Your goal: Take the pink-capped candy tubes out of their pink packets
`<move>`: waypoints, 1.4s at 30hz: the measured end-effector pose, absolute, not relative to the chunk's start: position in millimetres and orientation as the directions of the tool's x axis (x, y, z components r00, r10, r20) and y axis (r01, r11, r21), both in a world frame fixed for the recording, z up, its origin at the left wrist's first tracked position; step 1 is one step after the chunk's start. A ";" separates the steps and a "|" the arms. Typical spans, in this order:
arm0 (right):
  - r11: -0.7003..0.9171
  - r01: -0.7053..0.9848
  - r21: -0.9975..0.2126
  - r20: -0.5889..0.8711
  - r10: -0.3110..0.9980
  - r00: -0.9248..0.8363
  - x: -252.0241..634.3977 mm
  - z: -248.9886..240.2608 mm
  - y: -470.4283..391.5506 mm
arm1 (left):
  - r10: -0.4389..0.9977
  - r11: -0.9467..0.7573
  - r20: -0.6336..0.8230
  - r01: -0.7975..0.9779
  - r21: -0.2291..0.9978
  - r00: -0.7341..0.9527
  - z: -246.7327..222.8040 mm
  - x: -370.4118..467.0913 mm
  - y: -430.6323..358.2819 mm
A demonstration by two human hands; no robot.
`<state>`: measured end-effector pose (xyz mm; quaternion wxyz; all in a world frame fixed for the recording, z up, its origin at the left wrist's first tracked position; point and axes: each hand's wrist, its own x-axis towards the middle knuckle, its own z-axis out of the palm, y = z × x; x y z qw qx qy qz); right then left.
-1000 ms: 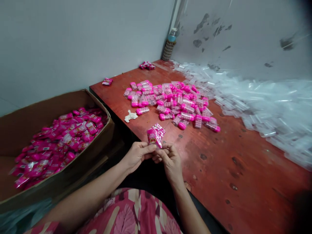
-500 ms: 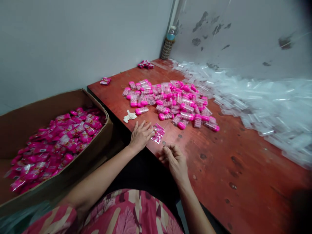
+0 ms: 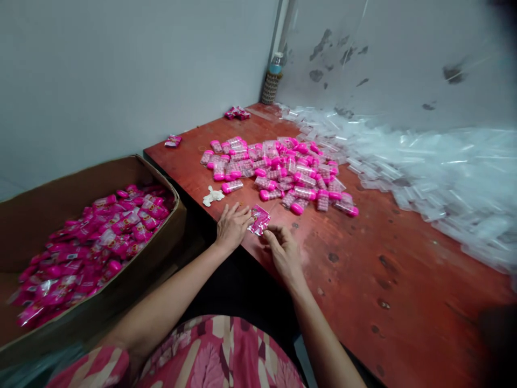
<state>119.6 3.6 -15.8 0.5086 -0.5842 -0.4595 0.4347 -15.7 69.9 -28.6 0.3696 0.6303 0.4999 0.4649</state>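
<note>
A flat pink printed packet lies on the red table near its front edge. My left hand rests palm down with its fingers spread, the fingertips at the packet's left side. At the packet's lower right corner is my right hand, thumb and index finger brought close together; whether they grip the corner is too small to tell. Beyond both hands lies a heap of small clear bottles with pink caps. A crumpled white piece sits left of the heap.
A cardboard box of pink wrapped packs stands at the left. Clear plastic sleeves are piled along the right wall. A bottle in a woven holder stands in the far corner. Pink packets lie at the back edge.
My right hand has moved up and left to the packet's lower corner. My left hand has stayed beside the packet. The whole view has shifted slightly.
</note>
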 end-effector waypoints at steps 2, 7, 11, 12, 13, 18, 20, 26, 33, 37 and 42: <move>-0.067 0.098 -0.993 -0.046 0.978 0.203 120.4 -17.3 2.6 | 0.965 -0.262 0.251 0.304 0.916 0.074 -30.8 -15.7 70.3; -0.003 0.032 -0.999 0.006 0.962 0.271 113.9 -14.0 12.9 | 0.939 -0.341 0.338 0.297 0.892 0.066 -29.9 -12.2 60.5; 0.027 -0.168 -0.985 -0.020 0.963 0.268 111.8 -10.1 24.9 | 0.941 -0.337 0.328 0.171 0.926 0.083 -14.8 -8.6 45.3; 0.029 -0.201 -0.979 -0.026 0.964 0.263 113.1 -8.9 26.7 | 0.954 -0.299 0.292 0.124 0.946 0.075 -10.0 -8.8 42.7; 0.030 -0.219 -0.975 -0.028 0.967 0.253 115.0 -7.5 27.7 | 0.970 -0.240 0.236 0.073 0.968 0.065 -5.6 -9.5 41.1; -0.060 -0.154 -0.986 -0.057 0.998 -0.020 129.7 1.7 28.3 | 0.931 0.263 -0.212 -0.144 0.954 0.298 2.3 -16.0 44.5; -0.073 -0.010 -0.997 -0.070 0.987 -0.142 140.3 5.2 31.9 | 0.867 0.400 -0.319 -0.152 0.904 0.384 -0.2 -16.5 46.6; 0.202 0.884 -0.422 0.229 0.967 -0.112 206.5 13.1 71.8 | 0.854 0.505 -0.445 -0.224 0.834 0.270 -2.8 -11.9 44.1; 0.373 0.911 0.175 0.057 0.920 -0.388 255.1 22.0 100.3 | 0.823 0.567 -0.515 -0.416 0.711 0.240 1.3 -8.6 38.7; 0.453 0.888 0.076 -0.064 0.891 -0.449 262.7 23.5 96.4 | 0.796 0.569 -0.572 -0.567 0.595 0.198 1.7 -6.2 37.9; 0.429 0.891 -0.150 -0.088 0.892 -0.444 277.8 10.1 73.3 | 0.758 0.533 -0.628 -0.721 0.442 0.176 2.4 -0.9 36.4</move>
